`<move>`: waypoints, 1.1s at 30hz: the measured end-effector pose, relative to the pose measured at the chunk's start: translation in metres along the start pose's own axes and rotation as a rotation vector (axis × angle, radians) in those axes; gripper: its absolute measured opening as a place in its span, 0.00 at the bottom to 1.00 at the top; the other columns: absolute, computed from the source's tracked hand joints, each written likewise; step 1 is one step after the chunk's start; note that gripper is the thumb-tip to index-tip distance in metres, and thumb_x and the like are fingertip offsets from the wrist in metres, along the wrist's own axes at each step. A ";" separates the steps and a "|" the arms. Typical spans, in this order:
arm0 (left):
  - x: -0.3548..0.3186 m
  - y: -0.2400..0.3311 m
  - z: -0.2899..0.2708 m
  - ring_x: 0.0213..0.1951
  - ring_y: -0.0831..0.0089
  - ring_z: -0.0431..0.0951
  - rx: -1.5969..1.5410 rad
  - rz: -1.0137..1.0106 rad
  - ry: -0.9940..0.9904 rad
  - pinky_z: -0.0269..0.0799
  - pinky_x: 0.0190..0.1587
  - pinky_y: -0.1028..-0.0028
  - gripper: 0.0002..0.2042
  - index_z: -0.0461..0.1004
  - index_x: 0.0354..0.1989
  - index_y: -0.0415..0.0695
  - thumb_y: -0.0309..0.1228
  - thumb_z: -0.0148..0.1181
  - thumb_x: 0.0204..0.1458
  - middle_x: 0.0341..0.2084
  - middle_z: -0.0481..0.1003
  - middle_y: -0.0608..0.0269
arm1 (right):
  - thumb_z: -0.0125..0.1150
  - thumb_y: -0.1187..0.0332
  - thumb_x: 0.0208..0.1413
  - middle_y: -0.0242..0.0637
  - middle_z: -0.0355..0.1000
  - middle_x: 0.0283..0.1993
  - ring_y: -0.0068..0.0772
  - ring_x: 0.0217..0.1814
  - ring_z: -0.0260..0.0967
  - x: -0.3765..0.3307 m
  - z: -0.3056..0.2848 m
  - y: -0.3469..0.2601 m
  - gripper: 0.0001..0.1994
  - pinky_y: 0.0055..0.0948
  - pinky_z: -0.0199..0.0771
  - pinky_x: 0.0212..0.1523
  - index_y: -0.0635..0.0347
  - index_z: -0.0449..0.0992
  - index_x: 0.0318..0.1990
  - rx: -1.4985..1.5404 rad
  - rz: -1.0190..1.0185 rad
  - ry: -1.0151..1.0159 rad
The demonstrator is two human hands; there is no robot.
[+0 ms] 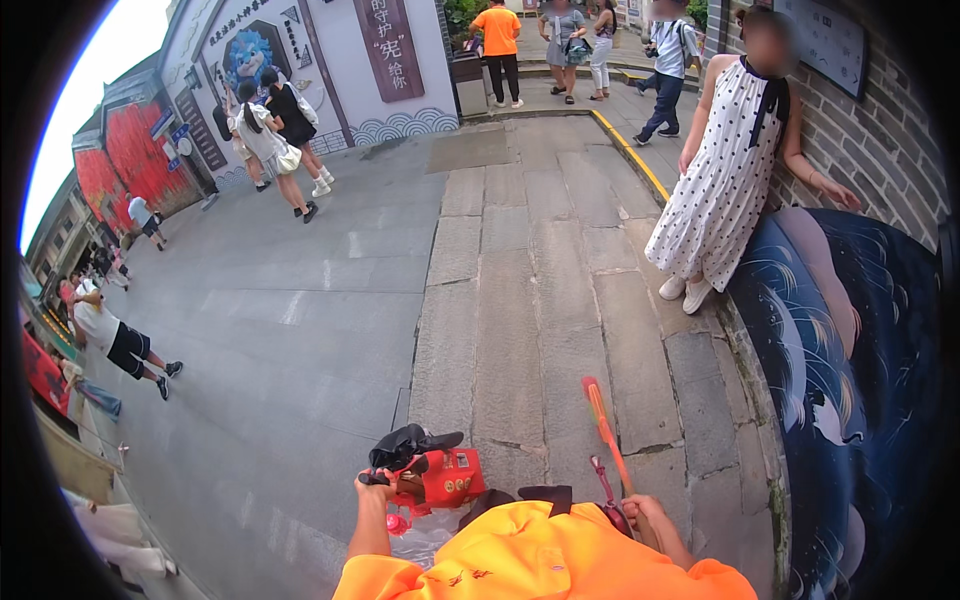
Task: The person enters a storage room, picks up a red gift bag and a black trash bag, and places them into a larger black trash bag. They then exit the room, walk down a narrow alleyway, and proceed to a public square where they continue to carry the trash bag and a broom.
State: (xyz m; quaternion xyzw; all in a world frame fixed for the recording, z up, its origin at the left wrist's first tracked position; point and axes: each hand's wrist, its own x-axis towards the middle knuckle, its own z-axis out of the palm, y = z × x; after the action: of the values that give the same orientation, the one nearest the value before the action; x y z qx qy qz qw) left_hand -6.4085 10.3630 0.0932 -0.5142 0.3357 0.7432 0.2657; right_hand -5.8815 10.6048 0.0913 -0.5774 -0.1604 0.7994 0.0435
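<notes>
**Two full hands on a stone street**

Orange cloth point(540, 560), bright and loose, fills the bottom of the view closest to the camera; it seems to be the person's own clothing or something draped across the lap, and I cannot tell which. Just above it the left hand point(378, 487) is closed around a dark handle, holding up a small red box-like toy point(452, 478) with black cloth point(405, 443) bunched on top, kept level as if to stop the bundle from slipping. The right hand point(640, 512) grips the lower end of a thin orange-red stick point(603, 425), which slants up and away to the left, its tip clear of the ground and held out over the paving.

Both things sit low in the frame, near the body, well apart from each other.

Ahead runs a street of long grey stone slabs point(520, 290). At the right, a person in a white spotted dress point(722, 170) leans against a brick wall point(880, 140) beside a dark blue mural point(860, 360). Walkers cross further off, and a painted building front point(330, 70) closes the far end.
</notes>
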 end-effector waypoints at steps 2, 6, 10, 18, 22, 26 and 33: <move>0.012 -0.013 0.042 0.13 0.72 0.63 0.001 -0.041 -0.015 0.64 0.14 0.77 0.07 0.60 0.19 0.44 0.34 0.44 0.39 0.11 0.63 0.66 | 0.51 0.72 0.39 0.27 0.53 0.09 0.21 0.08 0.48 0.025 0.007 -0.044 0.12 0.24 0.45 0.09 0.54 0.56 0.11 0.057 -0.031 -0.006; 0.044 -0.015 0.120 0.15 0.72 0.65 -0.038 -0.071 -0.010 0.66 0.15 0.76 0.05 0.62 0.18 0.48 0.34 0.44 0.37 0.10 0.63 0.66 | 0.49 0.71 0.44 0.23 0.52 0.09 0.18 0.09 0.48 0.051 0.056 -0.127 0.12 0.21 0.47 0.12 0.51 0.56 0.13 0.050 -0.029 -0.034; 0.082 -0.032 0.225 0.15 0.75 0.63 -0.033 0.040 0.053 0.63 0.15 0.77 0.06 0.61 0.20 0.52 0.37 0.39 0.42 0.12 0.62 0.69 | 0.49 0.72 0.41 0.26 0.52 0.09 0.20 0.08 0.48 0.092 0.105 -0.211 0.13 0.22 0.45 0.09 0.53 0.56 0.11 0.021 -0.014 0.006; 0.128 -0.049 0.443 0.14 0.75 0.62 0.013 -0.022 0.119 0.63 0.15 0.77 0.07 0.61 0.19 0.52 0.38 0.39 0.42 0.10 0.61 0.70 | 0.48 0.72 0.41 0.25 0.53 0.10 0.19 0.09 0.48 0.123 0.212 -0.382 0.11 0.21 0.47 0.11 0.53 0.56 0.12 0.054 0.014 0.130; 0.161 -0.065 0.546 0.13 0.74 0.62 0.035 -0.056 0.070 0.63 0.15 0.76 0.06 0.60 0.18 0.49 0.36 0.43 0.39 0.10 0.61 0.69 | 0.48 0.73 0.41 0.27 0.53 0.10 0.20 0.09 0.48 0.176 0.223 -0.449 0.10 0.22 0.46 0.10 0.54 0.57 0.13 0.147 0.010 0.047; 0.168 -0.096 0.639 0.12 0.72 0.63 0.065 -0.085 -0.033 0.64 0.15 0.76 0.06 0.60 0.18 0.45 0.34 0.46 0.36 0.10 0.63 0.67 | 0.48 0.73 0.41 0.27 0.52 0.10 0.20 0.09 0.47 0.235 0.224 -0.519 0.10 0.22 0.45 0.10 0.55 0.57 0.13 0.161 0.017 -0.005; 0.175 -0.139 0.791 0.12 0.71 0.63 0.099 -0.032 -0.048 0.65 0.15 0.76 0.07 0.60 0.18 0.43 0.34 0.46 0.36 0.10 0.63 0.66 | 0.51 0.74 0.38 0.30 0.57 0.10 0.21 0.09 0.52 0.321 0.253 -0.668 0.10 0.23 0.51 0.11 0.58 0.60 0.12 0.015 -0.053 0.038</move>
State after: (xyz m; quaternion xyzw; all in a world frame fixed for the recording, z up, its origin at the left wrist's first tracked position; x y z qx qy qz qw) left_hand -6.8267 11.0708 0.0910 -0.4879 0.3574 0.7333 0.3107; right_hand -6.3014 11.2660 0.0754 -0.5878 -0.1688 0.7879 0.0721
